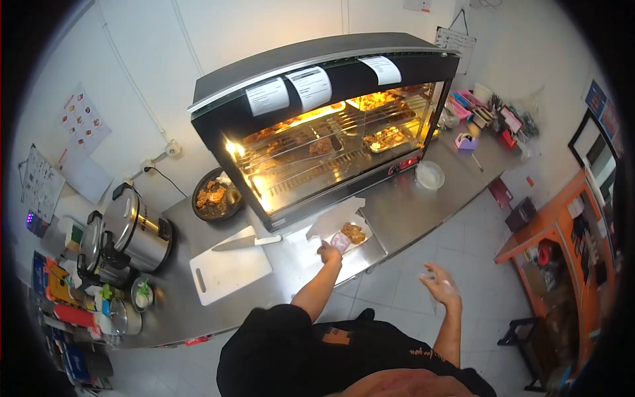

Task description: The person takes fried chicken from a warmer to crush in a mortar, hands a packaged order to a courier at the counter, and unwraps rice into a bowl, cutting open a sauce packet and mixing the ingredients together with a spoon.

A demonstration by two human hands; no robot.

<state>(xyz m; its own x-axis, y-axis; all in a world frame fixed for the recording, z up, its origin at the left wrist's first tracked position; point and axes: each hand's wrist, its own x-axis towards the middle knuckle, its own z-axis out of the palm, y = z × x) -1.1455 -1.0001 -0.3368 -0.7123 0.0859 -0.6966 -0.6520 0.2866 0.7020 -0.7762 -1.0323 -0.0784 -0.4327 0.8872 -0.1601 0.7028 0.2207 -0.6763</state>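
An open white cardboard takeaway box (pixel 362 250) is on the steel counter in front of the heated display case, its lid (pixel 338 218) folded back. Inside lie browned fried pieces of food (pixel 354 232) and, beside them, a pale pinkish wrapped packet (pixel 340 242). My left hand (pixel 329 252) is at the left side of the box with its fingers curled against the edge, close to the packet; the fingertips are partly hidden. Off the counter, over the floor, my right hand (pixel 441 284) is raised in a clear plastic glove, fingers apart, holding nothing.
The glass display case (pixel 317 152) holds trays of food. Left of the box, a knife (pixel 248 243) rests on a white cutting board (pixel 231 271), near a black bowl of fried food (pixel 217 195) and large steel cookers (pixel 135 228). A round translucent tub (pixel 430 175) stands to the right.
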